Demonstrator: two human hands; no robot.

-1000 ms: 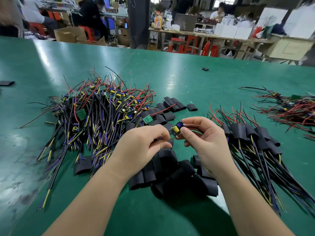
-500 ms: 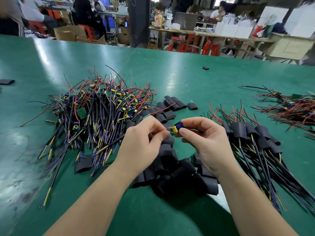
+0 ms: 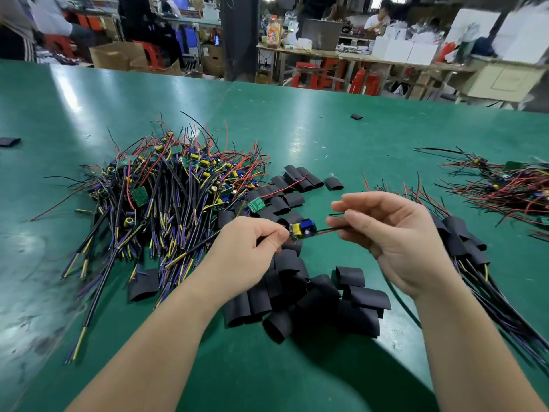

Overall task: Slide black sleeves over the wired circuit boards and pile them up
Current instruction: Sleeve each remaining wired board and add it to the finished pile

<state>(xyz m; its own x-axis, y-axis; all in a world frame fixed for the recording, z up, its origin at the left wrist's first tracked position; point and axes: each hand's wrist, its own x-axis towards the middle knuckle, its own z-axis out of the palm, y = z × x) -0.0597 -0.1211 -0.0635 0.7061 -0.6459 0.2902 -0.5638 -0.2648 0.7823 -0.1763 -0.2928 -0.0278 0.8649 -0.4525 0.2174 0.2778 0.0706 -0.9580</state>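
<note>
Green small circuit board (image 3: 303, 230), yellow and blue parts, is pinched by left hand (image 3: 249, 254) fingers; right hand (image 3: 398, 233) fingers pinch its red-black wires (image 3: 325, 231); its print is unreadable.

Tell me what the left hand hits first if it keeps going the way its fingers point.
The left hand pinches the small circuit board; past it, the right hand, holding the board's wires, comes next. They look level, but one view leaves depth unclear.

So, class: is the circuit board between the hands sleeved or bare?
Bare: the circuit board shows yellow and blue parts, uncovered.
</note>
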